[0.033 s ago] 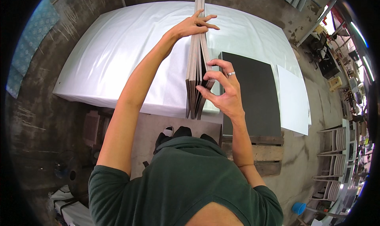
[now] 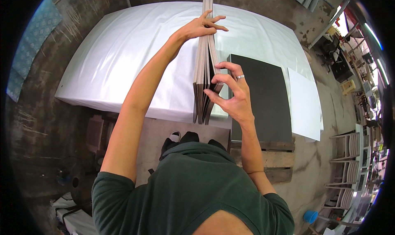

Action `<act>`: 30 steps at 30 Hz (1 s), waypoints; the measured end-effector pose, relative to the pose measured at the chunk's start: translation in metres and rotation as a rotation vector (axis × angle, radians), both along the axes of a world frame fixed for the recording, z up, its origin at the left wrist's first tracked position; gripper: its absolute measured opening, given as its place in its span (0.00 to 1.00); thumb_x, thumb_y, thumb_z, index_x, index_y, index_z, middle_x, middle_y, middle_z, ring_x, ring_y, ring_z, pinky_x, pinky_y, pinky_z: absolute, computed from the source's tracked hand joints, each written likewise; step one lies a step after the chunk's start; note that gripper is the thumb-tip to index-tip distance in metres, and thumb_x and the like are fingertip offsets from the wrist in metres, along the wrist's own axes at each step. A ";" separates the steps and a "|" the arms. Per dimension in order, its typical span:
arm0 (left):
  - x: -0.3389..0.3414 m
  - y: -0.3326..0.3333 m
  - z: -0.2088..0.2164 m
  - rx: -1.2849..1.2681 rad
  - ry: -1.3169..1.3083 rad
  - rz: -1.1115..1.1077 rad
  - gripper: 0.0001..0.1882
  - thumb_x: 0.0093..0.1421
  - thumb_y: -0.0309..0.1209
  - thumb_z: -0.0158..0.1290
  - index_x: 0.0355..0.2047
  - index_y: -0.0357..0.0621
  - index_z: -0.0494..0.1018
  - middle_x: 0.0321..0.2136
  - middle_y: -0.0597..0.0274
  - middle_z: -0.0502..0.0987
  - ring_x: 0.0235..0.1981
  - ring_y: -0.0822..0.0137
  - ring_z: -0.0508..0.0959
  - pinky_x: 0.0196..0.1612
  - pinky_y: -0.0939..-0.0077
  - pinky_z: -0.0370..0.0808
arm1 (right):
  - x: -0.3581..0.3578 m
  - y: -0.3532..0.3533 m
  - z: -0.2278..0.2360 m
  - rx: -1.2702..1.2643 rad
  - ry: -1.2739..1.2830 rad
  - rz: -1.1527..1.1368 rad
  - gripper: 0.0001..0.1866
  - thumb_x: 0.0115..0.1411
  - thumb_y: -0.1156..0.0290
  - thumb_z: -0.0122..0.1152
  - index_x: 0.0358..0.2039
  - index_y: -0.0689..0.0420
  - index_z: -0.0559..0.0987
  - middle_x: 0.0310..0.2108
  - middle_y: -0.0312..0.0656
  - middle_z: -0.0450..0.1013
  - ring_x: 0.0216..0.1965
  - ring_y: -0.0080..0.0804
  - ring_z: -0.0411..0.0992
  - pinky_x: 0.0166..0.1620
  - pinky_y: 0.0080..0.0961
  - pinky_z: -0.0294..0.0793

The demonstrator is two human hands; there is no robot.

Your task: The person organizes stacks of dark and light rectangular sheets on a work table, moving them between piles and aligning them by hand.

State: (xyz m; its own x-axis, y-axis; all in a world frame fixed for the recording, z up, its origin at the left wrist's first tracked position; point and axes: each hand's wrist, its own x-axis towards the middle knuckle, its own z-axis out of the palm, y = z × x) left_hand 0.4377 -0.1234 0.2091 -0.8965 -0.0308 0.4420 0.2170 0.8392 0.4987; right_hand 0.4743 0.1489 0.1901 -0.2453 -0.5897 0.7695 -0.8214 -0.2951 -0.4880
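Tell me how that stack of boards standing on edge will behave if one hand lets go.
The stack of boards looks stiff: edges run straight. It probably fans or topples sideways; the sheets already splay near the right hand. The left hand steadies the far end, so likely heavy.

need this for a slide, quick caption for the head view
Left hand steadies a bundle of thin boards on edge over a white-covered table; right hand fans them.

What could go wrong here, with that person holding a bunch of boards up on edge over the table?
The stack of thin boards stands on edge, steadied only by the left hand on top, so it could tip or fan out. The right hand has fingers between the sheets, which might pinch if they close. Slipping boards could crease the white sheet or knock the dark panel.
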 end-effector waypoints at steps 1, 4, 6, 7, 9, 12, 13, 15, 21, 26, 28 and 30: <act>0.000 0.000 0.000 -0.001 0.002 0.000 0.22 0.49 0.39 0.45 0.44 0.65 0.78 0.62 0.69 0.60 0.67 0.46 0.39 0.65 0.39 0.43 | 0.000 0.000 0.000 -0.001 0.002 0.000 0.18 0.38 0.77 0.72 0.29 0.55 0.74 0.45 0.39 0.68 0.38 0.32 0.69 0.39 0.26 0.71; 0.000 0.002 0.001 0.000 -0.024 0.011 0.23 0.48 0.36 0.45 0.45 0.64 0.78 0.62 0.72 0.59 0.68 0.49 0.40 0.63 0.35 0.39 | -0.001 0.001 -0.001 0.014 -0.005 -0.006 0.17 0.38 0.77 0.72 0.29 0.54 0.74 0.45 0.39 0.68 0.39 0.33 0.69 0.40 0.27 0.71; 0.000 0.000 0.000 0.003 -0.016 0.004 0.23 0.47 0.36 0.45 0.45 0.64 0.78 0.62 0.73 0.59 0.68 0.49 0.40 0.63 0.34 0.39 | 0.000 0.001 0.001 0.009 -0.005 -0.002 0.17 0.38 0.76 0.72 0.29 0.54 0.74 0.45 0.40 0.68 0.41 0.35 0.69 0.42 0.28 0.71; 0.000 -0.001 0.000 0.003 -0.015 0.005 0.23 0.47 0.36 0.45 0.45 0.64 0.78 0.62 0.73 0.59 0.68 0.49 0.40 0.63 0.34 0.39 | 0.000 0.001 0.000 0.009 -0.003 -0.002 0.17 0.38 0.76 0.72 0.29 0.54 0.74 0.45 0.40 0.68 0.41 0.35 0.69 0.42 0.28 0.71; 0.001 0.000 0.001 -0.006 -0.026 0.023 0.24 0.47 0.36 0.45 0.45 0.65 0.78 0.62 0.74 0.59 0.68 0.49 0.40 0.64 0.35 0.40 | -0.003 0.002 -0.001 0.050 0.009 0.009 0.15 0.41 0.76 0.70 0.30 0.54 0.75 0.46 0.39 0.65 0.47 0.40 0.66 0.47 0.33 0.70; 0.002 0.001 0.002 0.002 -0.015 -0.004 0.21 0.50 0.38 0.44 0.44 0.64 0.79 0.62 0.69 0.60 0.67 0.46 0.38 0.66 0.44 0.44 | 0.001 0.001 -0.002 0.037 -0.059 0.030 0.15 0.41 0.77 0.69 0.32 0.53 0.76 0.46 0.39 0.65 0.47 0.41 0.67 0.48 0.34 0.68; 0.002 0.002 0.003 0.003 -0.015 -0.004 0.21 0.50 0.38 0.44 0.44 0.64 0.79 0.62 0.69 0.60 0.67 0.46 0.38 0.66 0.44 0.44 | 0.002 0.001 -0.002 0.038 -0.059 0.030 0.15 0.41 0.77 0.69 0.32 0.53 0.76 0.46 0.39 0.65 0.47 0.41 0.67 0.48 0.34 0.68; 0.002 0.001 0.002 -0.020 -0.005 -0.003 0.22 0.50 0.38 0.44 0.44 0.65 0.78 0.62 0.69 0.60 0.67 0.46 0.39 0.67 0.47 0.43 | 0.004 0.001 0.000 -0.031 -0.122 0.081 0.16 0.41 0.78 0.67 0.34 0.52 0.77 0.46 0.40 0.65 0.46 0.41 0.67 0.47 0.34 0.69; 0.003 -0.001 0.002 -0.030 -0.002 -0.013 0.22 0.51 0.38 0.44 0.45 0.66 0.78 0.62 0.69 0.60 0.67 0.46 0.39 0.67 0.48 0.41 | -0.001 0.003 0.005 0.085 0.024 0.039 0.19 0.37 0.75 0.73 0.32 0.52 0.78 0.45 0.39 0.67 0.42 0.36 0.69 0.44 0.31 0.70; 0.001 0.000 0.002 -0.033 -0.007 -0.011 0.22 0.51 0.39 0.44 0.45 0.67 0.77 0.62 0.69 0.59 0.67 0.46 0.39 0.67 0.48 0.41 | -0.002 -0.005 -0.001 0.044 0.044 -0.004 0.19 0.36 0.70 0.75 0.30 0.52 0.76 0.43 0.37 0.66 0.44 0.37 0.67 0.44 0.32 0.70; 0.000 0.000 0.002 -0.047 -0.006 0.000 0.22 0.51 0.39 0.44 0.45 0.68 0.77 0.62 0.69 0.59 0.67 0.46 0.39 0.67 0.48 0.41 | -0.002 -0.006 -0.001 0.049 0.024 -0.007 0.18 0.37 0.68 0.75 0.30 0.50 0.76 0.43 0.36 0.66 0.47 0.39 0.66 0.46 0.34 0.69; 0.001 0.000 0.003 -0.037 -0.022 -0.004 0.22 0.51 0.38 0.44 0.45 0.68 0.77 0.63 0.70 0.59 0.67 0.46 0.40 0.67 0.47 0.41 | 0.000 -0.006 0.000 0.048 -0.008 -0.007 0.18 0.37 0.70 0.75 0.30 0.50 0.76 0.43 0.36 0.65 0.47 0.38 0.66 0.46 0.34 0.69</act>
State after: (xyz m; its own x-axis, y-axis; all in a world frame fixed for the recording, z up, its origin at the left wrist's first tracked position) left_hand 0.4391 -0.1236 0.2121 -0.9059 -0.0111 0.4234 0.2100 0.8564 0.4717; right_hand 0.4740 0.1433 0.1904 -0.2558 -0.6242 0.7382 -0.8195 -0.2651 -0.5081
